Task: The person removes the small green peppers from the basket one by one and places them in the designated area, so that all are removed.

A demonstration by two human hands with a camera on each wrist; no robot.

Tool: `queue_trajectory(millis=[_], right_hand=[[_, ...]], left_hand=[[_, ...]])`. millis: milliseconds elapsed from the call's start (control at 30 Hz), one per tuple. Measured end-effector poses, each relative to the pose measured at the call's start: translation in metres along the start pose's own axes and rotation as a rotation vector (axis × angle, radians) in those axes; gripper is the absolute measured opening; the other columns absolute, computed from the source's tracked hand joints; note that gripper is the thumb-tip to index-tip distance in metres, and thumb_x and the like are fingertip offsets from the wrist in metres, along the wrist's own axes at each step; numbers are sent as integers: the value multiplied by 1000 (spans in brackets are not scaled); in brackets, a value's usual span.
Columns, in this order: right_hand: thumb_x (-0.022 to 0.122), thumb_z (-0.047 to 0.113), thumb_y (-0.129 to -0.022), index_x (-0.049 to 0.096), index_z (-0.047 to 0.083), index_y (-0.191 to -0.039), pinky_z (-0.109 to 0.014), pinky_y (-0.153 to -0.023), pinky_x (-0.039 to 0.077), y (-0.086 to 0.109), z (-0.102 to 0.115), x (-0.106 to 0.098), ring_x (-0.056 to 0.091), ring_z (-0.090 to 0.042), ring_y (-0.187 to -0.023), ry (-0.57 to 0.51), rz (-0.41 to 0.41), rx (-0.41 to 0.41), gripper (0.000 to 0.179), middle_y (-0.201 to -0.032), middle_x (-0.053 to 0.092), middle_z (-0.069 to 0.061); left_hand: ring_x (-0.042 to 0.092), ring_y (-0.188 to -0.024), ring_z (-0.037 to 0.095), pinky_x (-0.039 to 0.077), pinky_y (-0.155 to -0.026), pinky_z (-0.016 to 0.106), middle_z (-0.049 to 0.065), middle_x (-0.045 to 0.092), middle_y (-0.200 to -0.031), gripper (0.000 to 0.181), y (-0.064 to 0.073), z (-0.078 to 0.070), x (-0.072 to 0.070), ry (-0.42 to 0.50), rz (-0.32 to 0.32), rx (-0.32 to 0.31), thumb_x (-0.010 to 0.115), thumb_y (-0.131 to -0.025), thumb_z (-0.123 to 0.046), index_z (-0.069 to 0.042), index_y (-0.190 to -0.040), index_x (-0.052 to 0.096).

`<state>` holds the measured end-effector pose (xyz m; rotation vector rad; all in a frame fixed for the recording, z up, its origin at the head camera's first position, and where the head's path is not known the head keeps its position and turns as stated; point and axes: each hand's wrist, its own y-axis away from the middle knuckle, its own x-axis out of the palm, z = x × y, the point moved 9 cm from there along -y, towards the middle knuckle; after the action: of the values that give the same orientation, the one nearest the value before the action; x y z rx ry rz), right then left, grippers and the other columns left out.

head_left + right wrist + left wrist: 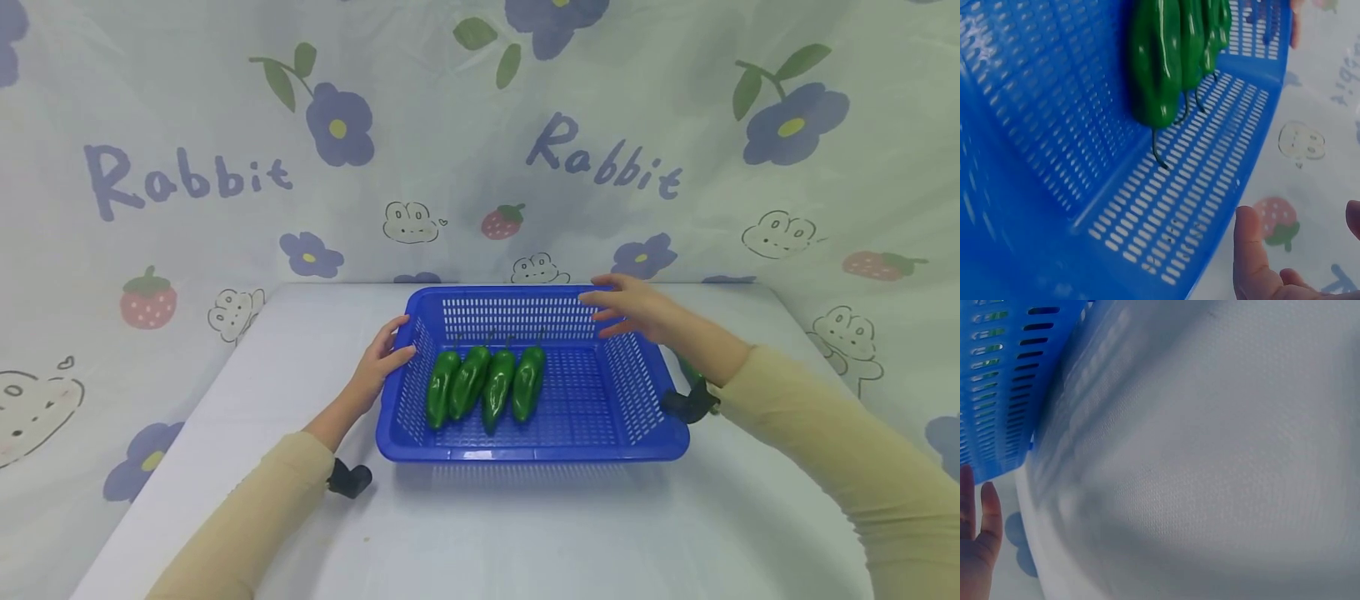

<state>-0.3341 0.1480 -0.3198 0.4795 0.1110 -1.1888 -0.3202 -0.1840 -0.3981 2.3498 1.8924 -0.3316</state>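
Observation:
A blue plastic basket [525, 454] with slotted walls stands on the white table. Several glossy green peppers [498, 387] lie side by side in its left half, stems pointing to the back. At the basket's left rim is my left hand [372, 371], with fingertips and thumb touching the rim; in the left wrist view its fingers [990, 515] look straight against the outer wall. My right hand [637, 310] hovers at the back right corner, fingers spread and nothing between them. In the right wrist view, a finger [1249, 234] shows just beyond the rim.
Something green [690, 369], partly hidden by the right forearm, lies outside the basket on the right. Black wrist-worn mounts [351, 479] sit by both cuffs. A printed cloth [450, 150] with flowers, rabbits and strawberries hangs behind the table [480, 533].

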Motion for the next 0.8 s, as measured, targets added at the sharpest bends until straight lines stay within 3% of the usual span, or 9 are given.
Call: queue_trajectory(millis=[333, 800], right_hand=[[51, 21, -93, 10, 0, -144, -45, -88, 46, -14, -8, 23, 37, -43, -124, -51, 1, 4, 69, -143, 24, -27], [55, 16, -90, 5, 1, -145, -48, -91, 43, -36, -35, 55, 37, -46, -121, -64, 31, 61, 76, -142, 21, -30]], left_hand=[[51, -109, 28, 48, -84, 30, 26, 38, -134, 57, 0, -1, -1, -3, -11, 6, 46, -93, -15, -10, -144, 21], [44, -118, 40, 42, -93, 46, 24, 35, -138, 57, 1, 4, 0, 18, 0, -14, 45, -94, -16, -12, -144, 19]])
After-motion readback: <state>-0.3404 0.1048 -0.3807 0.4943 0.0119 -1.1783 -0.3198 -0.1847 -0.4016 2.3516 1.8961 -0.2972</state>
